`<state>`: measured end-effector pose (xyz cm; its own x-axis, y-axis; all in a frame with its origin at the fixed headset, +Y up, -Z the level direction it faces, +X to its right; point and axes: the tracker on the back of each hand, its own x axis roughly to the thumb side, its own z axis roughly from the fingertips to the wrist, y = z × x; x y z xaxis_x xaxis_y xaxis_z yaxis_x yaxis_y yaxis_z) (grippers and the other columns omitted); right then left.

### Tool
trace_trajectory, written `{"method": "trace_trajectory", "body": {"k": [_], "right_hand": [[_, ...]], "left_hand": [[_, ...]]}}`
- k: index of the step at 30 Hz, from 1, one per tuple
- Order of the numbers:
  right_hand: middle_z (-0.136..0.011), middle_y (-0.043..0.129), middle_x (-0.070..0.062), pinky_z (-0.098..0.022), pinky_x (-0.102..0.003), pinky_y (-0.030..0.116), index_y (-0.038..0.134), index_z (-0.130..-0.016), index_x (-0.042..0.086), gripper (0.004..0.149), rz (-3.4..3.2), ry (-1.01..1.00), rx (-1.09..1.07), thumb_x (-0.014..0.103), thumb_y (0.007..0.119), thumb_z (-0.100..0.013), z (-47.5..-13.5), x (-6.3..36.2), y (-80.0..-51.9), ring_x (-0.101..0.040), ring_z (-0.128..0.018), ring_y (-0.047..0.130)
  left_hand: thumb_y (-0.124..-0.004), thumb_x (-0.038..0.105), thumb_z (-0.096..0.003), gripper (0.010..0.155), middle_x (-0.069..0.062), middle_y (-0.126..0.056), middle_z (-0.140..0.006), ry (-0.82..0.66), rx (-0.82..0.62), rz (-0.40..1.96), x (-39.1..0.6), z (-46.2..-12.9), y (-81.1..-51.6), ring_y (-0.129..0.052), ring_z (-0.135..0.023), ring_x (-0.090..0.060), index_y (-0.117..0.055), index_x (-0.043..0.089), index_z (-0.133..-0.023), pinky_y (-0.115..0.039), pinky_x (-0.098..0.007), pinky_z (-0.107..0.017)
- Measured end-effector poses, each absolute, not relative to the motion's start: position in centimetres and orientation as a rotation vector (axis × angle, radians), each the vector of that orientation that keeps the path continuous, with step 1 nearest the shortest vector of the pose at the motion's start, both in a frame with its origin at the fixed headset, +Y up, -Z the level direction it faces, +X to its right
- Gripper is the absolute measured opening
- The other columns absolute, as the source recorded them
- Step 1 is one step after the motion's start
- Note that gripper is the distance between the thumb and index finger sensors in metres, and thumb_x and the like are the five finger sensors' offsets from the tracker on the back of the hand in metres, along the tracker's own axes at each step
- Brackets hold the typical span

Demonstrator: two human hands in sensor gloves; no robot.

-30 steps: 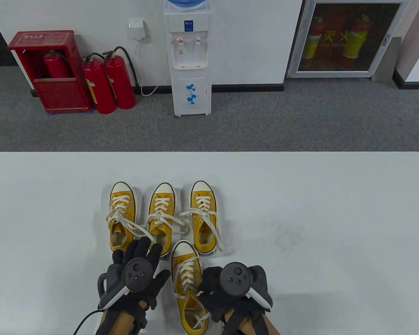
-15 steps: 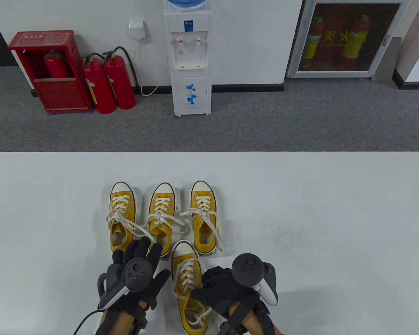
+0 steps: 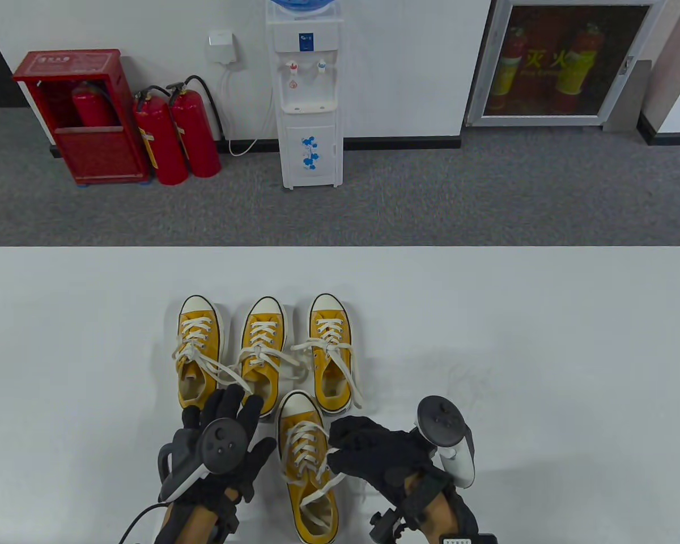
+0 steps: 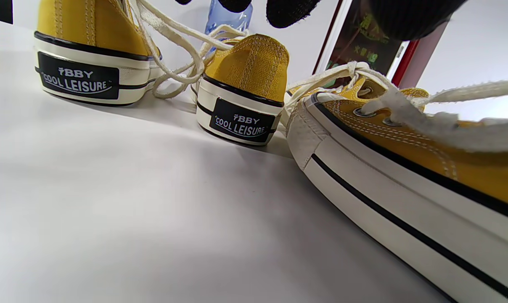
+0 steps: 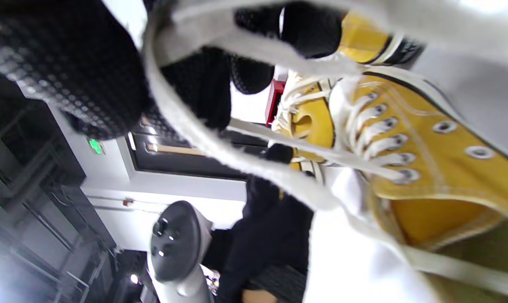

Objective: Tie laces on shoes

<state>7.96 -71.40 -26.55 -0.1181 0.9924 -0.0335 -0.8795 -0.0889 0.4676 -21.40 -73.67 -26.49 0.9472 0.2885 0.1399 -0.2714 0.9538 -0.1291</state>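
Four yellow canvas shoes with white laces stand on the white table point(image 3: 515, 340). The front shoe point(image 3: 305, 453) lies between my hands, its laces loose. My right hand point(image 3: 351, 447) grips a lace point(image 3: 330, 486) of this shoe and holds it out to the right. In the right wrist view the lace point(image 5: 220, 151) runs taut across my gloved fingers point(image 5: 90, 84) from the shoe's eyelets point(image 5: 422, 160). My left hand point(image 3: 229, 416) rests flat beside the shoe's left side, fingers spread, holding nothing. The left wrist view shows the front shoe's sole point(image 4: 405, 198).
Three more shoes stand in a row behind: left point(image 3: 198, 351), middle point(image 3: 263, 351), right point(image 3: 331, 351), their laces trailing on the table. Two heels show in the left wrist view point(image 4: 90, 54) point(image 4: 245, 97). The table stretches wide to the right and left.
My right hand has turned and moved right and away from the front shoe, drawing the lace out with it. My left hand has not moved.
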Motion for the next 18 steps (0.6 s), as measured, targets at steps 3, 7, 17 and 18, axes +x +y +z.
{"method": "trace_trajectory", "body": {"k": [3, 7, 17, 18], "right_hand": [[-0.102, 0.066, -0.005, -0.063, -0.078, 0.016, 0.099, -0.068, 0.012, 0.047, 1.583, 0.401, 0.343, 0.048, 0.093, -0.038, -26.6, 8.24, -71.12, -0.04, -0.102, 0.054], [-0.104, 0.063, -0.005, -0.063, -0.078, 0.016, 0.097, -0.07, 0.011, 0.047, 1.528, 0.373, 0.359, 0.046, 0.092, -0.039, -26.62, 8.65, -70.59, -0.04, -0.102, 0.054], [-0.103, 0.062, -0.005, -0.067, -0.076, 0.028, 0.092, -0.079, 0.018, 0.041, 1.465, 0.383, 0.339, 0.034, 0.089, -0.042, -26.87, 8.87, -71.37, -0.032, -0.091, 0.07], [-0.102, 0.064, -0.005, -0.067, -0.076, 0.03, 0.091, -0.079, 0.02, 0.039, 1.471, 0.386, 0.328, 0.031, 0.088, -0.042, -26.88, 8.89, -71.46, -0.031, -0.089, 0.073]], "left_hand": [[-0.065, 0.063, -0.0498, 0.079, -0.01, -0.022, -0.127, -0.158, -0.109, 0.285, -21.41, -26.49, -73.67, -0.023, -0.118, -0.046, -0.038, 0.03, -0.116, -0.015, -0.078, -0.074], [-0.065, 0.063, -0.0498, 0.079, -0.01, -0.022, -0.127, -0.159, -0.107, 0.284, -21.42, -26.51, -73.66, -0.023, -0.118, -0.046, -0.038, 0.03, -0.116, -0.015, -0.078, -0.074], [-0.065, 0.063, -0.0499, 0.079, -0.01, -0.022, -0.127, -0.162, -0.105, 0.287, -21.4, -26.51, -73.68, -0.023, -0.118, -0.046, -0.038, 0.03, -0.116, -0.015, -0.078, -0.074], [-0.065, 0.063, -0.0498, 0.079, -0.01, -0.022, -0.127, -0.162, -0.105, 0.287, -21.39, -26.51, -73.68, -0.023, -0.118, -0.046, -0.038, 0.03, -0.116, -0.015, -0.078, -0.074]]}}
